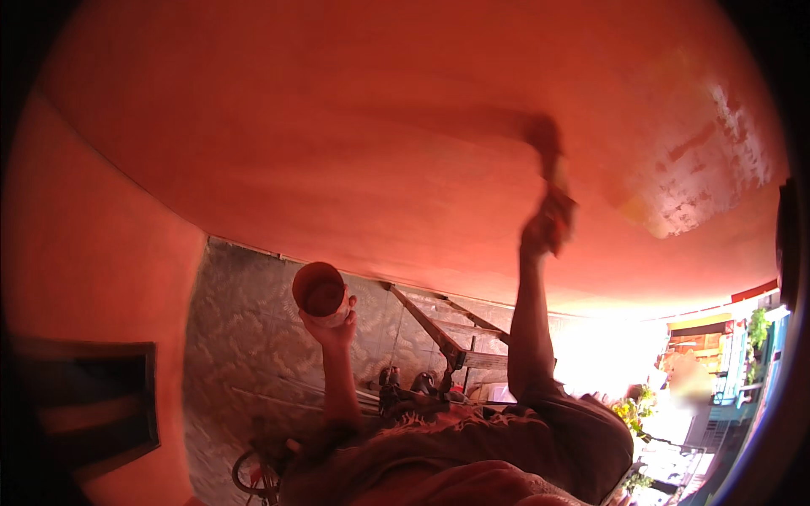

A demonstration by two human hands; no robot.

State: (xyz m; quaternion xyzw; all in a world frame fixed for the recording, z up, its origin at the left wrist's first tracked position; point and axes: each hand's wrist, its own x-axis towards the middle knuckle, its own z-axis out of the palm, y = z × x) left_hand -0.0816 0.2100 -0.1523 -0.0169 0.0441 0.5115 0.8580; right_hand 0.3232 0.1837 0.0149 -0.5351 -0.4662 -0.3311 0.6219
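Observation:
My left hand (337, 327) is wrapped round a round, open-topped cup (332, 312), held out from the wall. The inside of the cup looks reddish and dark; how full it is I cannot tell. My raised right hand (548, 226) is closed round the handle of a paintbrush (544, 139), smeared by motion. The brush's dark bristles meet or nearly meet the orange-red wall (354, 101), where a darker streak runs leftward from them.
A pale, patchy area (704, 164) shows on the wall at the right. Below stands a wooden ladder (430, 325) on a patterned grey floor (253, 312). A dark-framed opening (156, 396) is in the left wall. Plants (637, 409) and bright daylight lie to the right.

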